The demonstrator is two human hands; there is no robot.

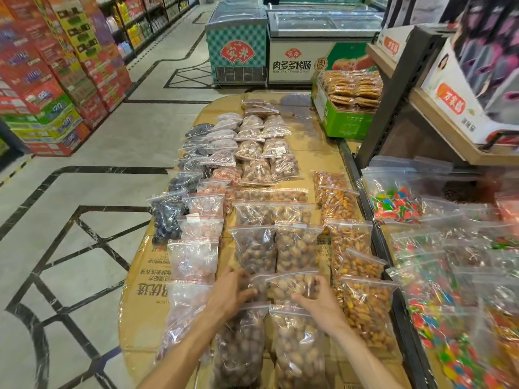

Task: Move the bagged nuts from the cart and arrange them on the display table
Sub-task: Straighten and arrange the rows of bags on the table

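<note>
Clear nut bag (292,286) on cardboard surface (146,287), mid-column; left hand (234,289) and right hand (318,300) fingers curled on its sides. Risk: slick overlapping film, neighbours may shift, rows skew.

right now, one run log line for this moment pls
phase: arranging | left hand: on dark nut bag | right hand: gripping light nut bag | surface: cardboard-covered display table | cart: not in view
</note>
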